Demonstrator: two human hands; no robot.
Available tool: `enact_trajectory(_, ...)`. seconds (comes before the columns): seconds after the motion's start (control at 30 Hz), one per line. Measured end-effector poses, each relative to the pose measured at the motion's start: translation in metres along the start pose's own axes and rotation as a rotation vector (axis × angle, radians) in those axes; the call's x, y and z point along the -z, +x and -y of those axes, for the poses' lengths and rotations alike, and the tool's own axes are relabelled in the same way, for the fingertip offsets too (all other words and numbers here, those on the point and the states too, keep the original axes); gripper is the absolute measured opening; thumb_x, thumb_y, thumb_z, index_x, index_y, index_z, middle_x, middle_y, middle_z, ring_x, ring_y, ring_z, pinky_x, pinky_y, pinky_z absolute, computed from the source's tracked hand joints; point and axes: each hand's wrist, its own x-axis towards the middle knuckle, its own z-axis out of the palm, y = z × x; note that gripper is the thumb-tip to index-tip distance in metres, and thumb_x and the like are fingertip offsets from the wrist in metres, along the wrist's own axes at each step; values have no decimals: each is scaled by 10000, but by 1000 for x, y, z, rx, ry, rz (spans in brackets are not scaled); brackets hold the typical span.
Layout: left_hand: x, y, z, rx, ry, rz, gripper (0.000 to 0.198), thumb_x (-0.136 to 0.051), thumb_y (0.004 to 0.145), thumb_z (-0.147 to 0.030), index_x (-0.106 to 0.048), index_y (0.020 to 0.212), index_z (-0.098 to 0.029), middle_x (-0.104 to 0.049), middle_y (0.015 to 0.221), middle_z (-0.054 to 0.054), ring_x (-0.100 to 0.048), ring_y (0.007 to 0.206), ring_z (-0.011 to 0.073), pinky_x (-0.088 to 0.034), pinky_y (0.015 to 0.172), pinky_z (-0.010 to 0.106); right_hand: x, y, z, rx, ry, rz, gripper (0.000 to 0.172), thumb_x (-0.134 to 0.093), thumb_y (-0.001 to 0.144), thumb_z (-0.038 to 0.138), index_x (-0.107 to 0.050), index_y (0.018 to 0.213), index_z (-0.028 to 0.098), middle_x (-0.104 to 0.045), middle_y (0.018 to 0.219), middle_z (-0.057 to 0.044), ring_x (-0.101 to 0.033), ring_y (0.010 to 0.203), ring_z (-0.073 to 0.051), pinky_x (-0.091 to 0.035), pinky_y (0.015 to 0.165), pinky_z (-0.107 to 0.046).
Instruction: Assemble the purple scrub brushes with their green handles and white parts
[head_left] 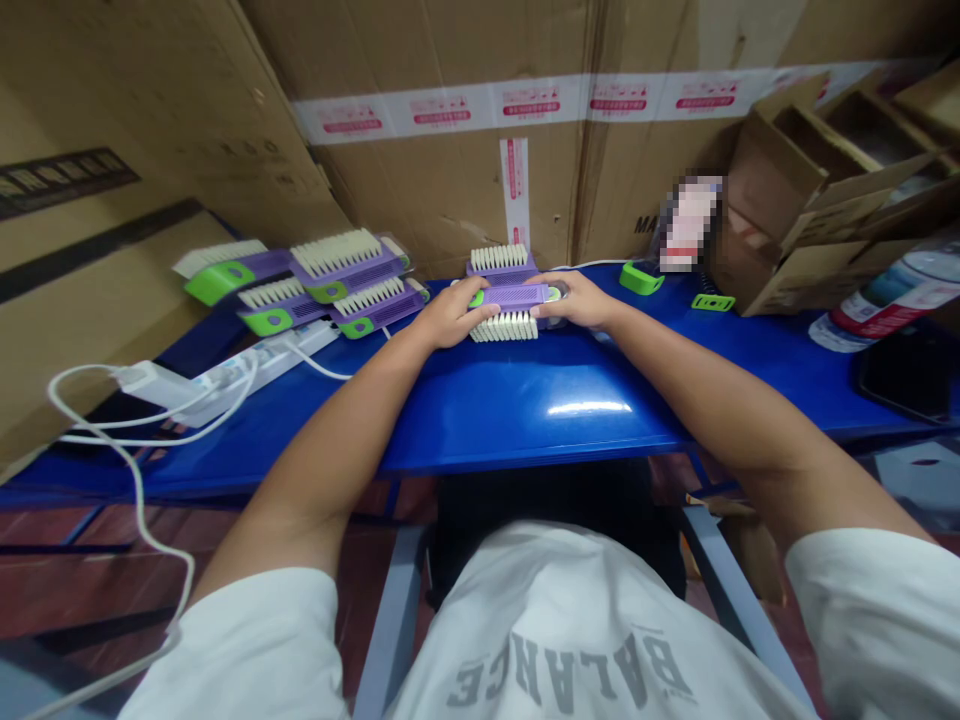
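Gripping a purple-backed brush from both ends: fingers of the left hand and fingers of the right hand curled together over its back. White bristles face the person, down on the blue surface. Second brush just behind it. Four more brushes lie in a cluster to the left, near a white power strip. Green plastic clip to the right.
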Motion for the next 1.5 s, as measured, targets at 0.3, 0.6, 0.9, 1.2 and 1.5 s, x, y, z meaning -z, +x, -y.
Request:
enact_trajectory(0.3, 1, 1, 1, 7, 16, 5, 610, -506, 1070, -737, -669, 1307, -199, -794, 1329, 182, -742, 1212, 387, -590, 1118, 539, 1, 0, 5, -67, 33, -47, 498, -1103, 575, 366, -849, 966, 190, -856, 1048, -80, -795, 1044, -295, -681, 1051, -489)
enact_trajectory(0.6, 2, 0, 5, 44, -2, -3, 667, -513, 1054, -770, -684, 1336, -191, -800, 1343, 178, -750, 1216, 384, -604, 1105, 528, 10, -2, 2, -122, 146, -41, 614, -1100, 541, 318, -820, 1074, 199, -822, 969, -47, -779, 910, -260, -709, 946, -497)
enact_trajectory(0.9, 4, -1, 4, 70, 1, -13, 676, -522, 1045, -760, -690, 1349, -180, -793, 1365, 187, -742, 1222, 385, -600, 1126, 534, 11, 2, -9, -119, 140, 17, 652, -1028, 522, 159, -759, 1111, 230, -784, 920, 14, -730, 843, -213, -692, 838, -395)
enact_trajectory(1.2, 1, -1, 6, 79, 0, -37, 672, -521, 1051, -760, -691, 1357, -186, -799, 1370, 178, -748, 1235, 385, -598, 1131, 520, 15, 5, -15, -10, 44, -34, 589, -1053, 524, 263, -752, 1028, 219, -791, 920, 11, -735, 866, -212, -684, 897, -408)
enact_trajectory(1.5, 1, -2, 10, 80, 5, -50, 695, -513, 1061, -779, -694, 1370, -183, -799, 1366, 185, -755, 1245, 387, -609, 1125, 520, 11, 5, -13, 38, 5, -27, 593, -1037, 548, 352, -779, 1065, 217, -813, 1010, -36, -778, 1011, -292, -674, 1052, -530)
